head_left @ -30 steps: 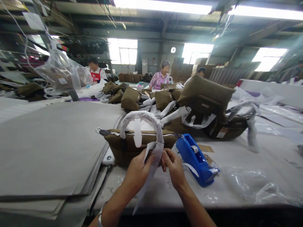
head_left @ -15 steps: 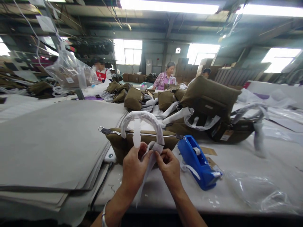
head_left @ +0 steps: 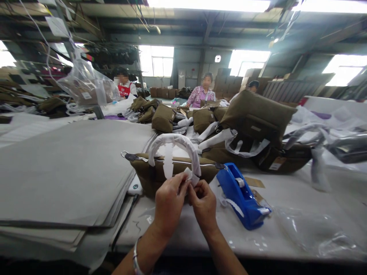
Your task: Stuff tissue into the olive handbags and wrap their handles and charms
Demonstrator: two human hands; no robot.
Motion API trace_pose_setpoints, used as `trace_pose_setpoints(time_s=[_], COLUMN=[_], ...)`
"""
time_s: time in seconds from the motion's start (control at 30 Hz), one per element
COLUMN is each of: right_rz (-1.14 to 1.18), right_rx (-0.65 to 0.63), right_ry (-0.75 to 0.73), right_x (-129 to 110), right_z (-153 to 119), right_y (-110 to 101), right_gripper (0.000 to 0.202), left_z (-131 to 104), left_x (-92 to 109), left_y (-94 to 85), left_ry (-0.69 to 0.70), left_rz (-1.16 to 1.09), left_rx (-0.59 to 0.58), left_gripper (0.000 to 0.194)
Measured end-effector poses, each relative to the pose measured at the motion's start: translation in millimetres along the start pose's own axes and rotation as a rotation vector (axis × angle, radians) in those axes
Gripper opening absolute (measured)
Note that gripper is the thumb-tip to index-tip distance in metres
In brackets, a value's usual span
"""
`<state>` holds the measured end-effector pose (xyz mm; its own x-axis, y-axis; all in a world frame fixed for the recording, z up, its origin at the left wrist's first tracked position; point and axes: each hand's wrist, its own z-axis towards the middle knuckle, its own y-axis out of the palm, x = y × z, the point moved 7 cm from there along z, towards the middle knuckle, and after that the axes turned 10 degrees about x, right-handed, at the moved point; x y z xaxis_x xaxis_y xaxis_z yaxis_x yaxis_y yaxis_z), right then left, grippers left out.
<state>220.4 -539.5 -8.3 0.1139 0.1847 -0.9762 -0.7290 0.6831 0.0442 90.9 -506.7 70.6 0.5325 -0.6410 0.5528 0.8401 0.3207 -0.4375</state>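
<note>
An olive handbag with a zip along its top stands upright on the table before me. White wrapping paper covers its arched handle. At the handle's right base, my left hand pinches the paper with thumb and fingers. My right hand is closed on the same paper just beside it, fingertips nearly meeting the left ones. A torn white strip hangs inside the handle arch. Right of the bag stands a blue tape dispenser.
Large grey sheets are stacked on the left. More olive bags with wrapped straps are piled behind. Clear plastic lies at front right. A white device with a black cable sits left of the bag. Co-workers sit at the back.
My left hand has moved up and right, bringing the loose paper end round the handle's base. The long tail that hung below the hands no longer shows. My right hand stays nearly in place.
</note>
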Motion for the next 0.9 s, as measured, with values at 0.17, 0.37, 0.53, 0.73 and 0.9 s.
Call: trace_pose_setpoints(time_s=[0.17,0.37,0.53,0.73,0.9], right_rz=[0.066,0.162,0.270,0.321,0.364], right_rx=[-0.017,0.029,0.020,-0.001,-0.056], right_ry=[0.023,0.103,0.171,0.210,0.246], right_x=[3,8,10,6,4], right_z=[1,6,11,11,11], right_y=[3,4,5,4,6], right_gripper=[0.036,0.041,0.039,0.037,0.035], left_z=[-10,-3,5,5,-19], left_x=[6,4,-7,-30,-32], left_y=[3.2,0.0,3.3,-11.2,11.5], left_ry=[0.068,-0.153,-0.331,-0.401,-0.628], left_rz=[-0.070,-0.236,-0.444,-0.419,-0.629], left_rx=[-0.025,-0.148,-0.285,-0.146,-0.513], left_gripper=[0.032,0.040,0.054,0.041,0.044])
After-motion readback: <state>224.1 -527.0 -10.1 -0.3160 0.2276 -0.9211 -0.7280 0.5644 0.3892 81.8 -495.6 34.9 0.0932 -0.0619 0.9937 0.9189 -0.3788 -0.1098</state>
